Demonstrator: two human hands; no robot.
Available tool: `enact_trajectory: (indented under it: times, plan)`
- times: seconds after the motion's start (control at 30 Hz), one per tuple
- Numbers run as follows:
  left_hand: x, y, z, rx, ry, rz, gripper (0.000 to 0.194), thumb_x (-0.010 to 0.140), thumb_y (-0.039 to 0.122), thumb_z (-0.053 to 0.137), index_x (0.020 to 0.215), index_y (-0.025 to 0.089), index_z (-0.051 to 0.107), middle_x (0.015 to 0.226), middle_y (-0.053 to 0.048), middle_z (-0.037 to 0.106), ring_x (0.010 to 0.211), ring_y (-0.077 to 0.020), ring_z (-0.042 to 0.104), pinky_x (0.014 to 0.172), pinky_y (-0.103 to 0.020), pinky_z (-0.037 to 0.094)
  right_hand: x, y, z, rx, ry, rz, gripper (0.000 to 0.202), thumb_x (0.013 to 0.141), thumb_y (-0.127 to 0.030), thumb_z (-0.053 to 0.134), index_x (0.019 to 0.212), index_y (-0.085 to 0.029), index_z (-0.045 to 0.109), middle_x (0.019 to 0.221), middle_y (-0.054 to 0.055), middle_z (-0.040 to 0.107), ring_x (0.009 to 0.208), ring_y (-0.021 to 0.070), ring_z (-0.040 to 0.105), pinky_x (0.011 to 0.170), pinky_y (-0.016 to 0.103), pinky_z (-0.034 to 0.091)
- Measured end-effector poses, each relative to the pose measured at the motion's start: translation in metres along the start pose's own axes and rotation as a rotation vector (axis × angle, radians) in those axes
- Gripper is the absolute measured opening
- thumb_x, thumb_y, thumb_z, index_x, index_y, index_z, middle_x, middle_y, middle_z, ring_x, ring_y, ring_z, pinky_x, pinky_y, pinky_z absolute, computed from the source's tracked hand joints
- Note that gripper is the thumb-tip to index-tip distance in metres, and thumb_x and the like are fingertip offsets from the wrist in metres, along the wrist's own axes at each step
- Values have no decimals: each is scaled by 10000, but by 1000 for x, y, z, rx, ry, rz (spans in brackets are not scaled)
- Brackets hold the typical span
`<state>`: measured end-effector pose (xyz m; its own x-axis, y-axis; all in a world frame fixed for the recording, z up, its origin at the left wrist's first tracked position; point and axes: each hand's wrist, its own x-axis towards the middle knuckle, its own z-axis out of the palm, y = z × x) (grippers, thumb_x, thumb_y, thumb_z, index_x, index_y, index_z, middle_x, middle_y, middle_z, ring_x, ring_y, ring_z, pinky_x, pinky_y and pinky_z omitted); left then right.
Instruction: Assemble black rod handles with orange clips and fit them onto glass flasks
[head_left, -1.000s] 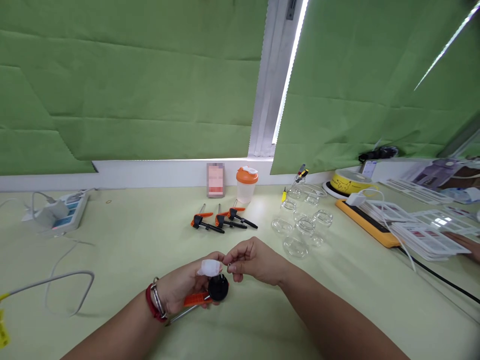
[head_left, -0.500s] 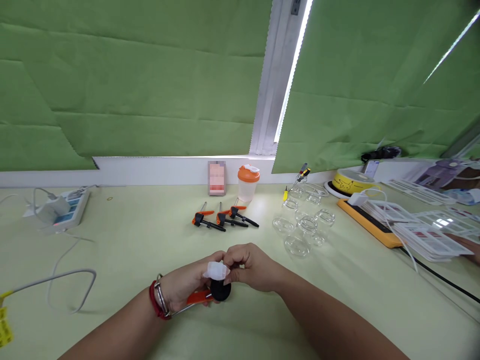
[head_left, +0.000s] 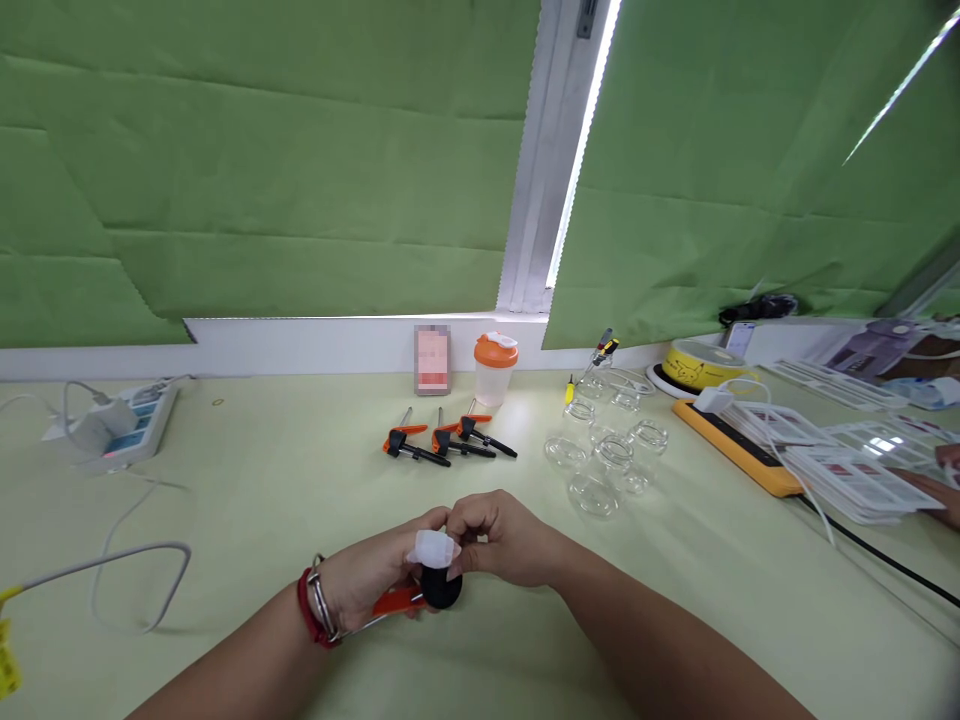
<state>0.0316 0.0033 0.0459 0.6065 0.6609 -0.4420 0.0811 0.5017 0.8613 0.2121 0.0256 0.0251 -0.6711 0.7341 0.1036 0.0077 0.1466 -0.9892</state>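
Note:
My left hand (head_left: 379,572) is closed around a black-and-orange tool with a round black end (head_left: 441,588), an orange lever (head_left: 397,600) and a thin metal rod pointing back toward the wrist. White, semi-clear wrapping (head_left: 433,549) covers what looks like the left thumb, just above the black end. Pinched together, the fingers of my right hand (head_left: 491,538) press against the upper edge of that black end; anything between them is hidden. Beyond the hands lie three similar black-and-orange tools (head_left: 463,440) with metal rods.
Clear round glass-like pieces (head_left: 615,452) are grouped right of centre. An orange-lidded cup (head_left: 495,370) and a phone-like panel (head_left: 433,360) stand by the wall. Right are an orange power strip (head_left: 739,450), stacked cards (head_left: 862,480) and another person's hand (head_left: 930,490). White cables (head_left: 142,548) lie left.
The right thumb has shifted slightly down onto the black end. Both hands otherwise keep nearly the same place; the view has tilted a little.

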Motion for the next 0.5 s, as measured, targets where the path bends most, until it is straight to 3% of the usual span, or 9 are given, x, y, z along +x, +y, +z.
enact_trajectory:
  times: [0.23, 0.5]
  plan:
    - [-1, 0, 0, -2, 7, 5, 293, 633, 347, 614, 853, 215, 472, 721, 21, 489, 619, -120, 453, 517, -236, 317, -1, 0, -1, -5, -7, -26, 133, 666, -261, 758, 736, -179, 679, 837, 1, 650, 775, 138, 601, 719, 263, 485]
    - [-1, 1, 0, -4, -2, -1, 283, 633, 325, 600, 862, 212, 479, 709, 14, 498, 619, -127, 451, 517, -235, 310, 0, 1, 2, 12, 32, 61, 254, 566, -278, 813, 675, -154, 620, 707, -19, 604, 623, 106, 538, 588, 238, 441]
